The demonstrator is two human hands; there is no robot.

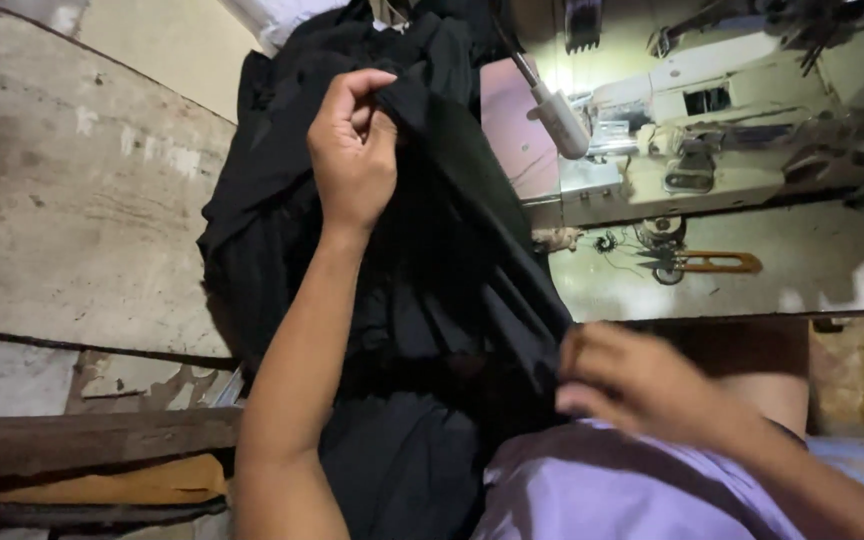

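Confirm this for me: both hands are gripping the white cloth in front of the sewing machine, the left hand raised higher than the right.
Not quite. The cloth is black, not white, as the head view shows. The rest stands: the left hand pinches it up high, the right hand grips it lower down, and the sewing machine sits behind it.

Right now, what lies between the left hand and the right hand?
In the head view, a taut fold of the black cloth runs from the left hand, which pinches it up high, down to the right hand near the lap. Nothing else lies between them.
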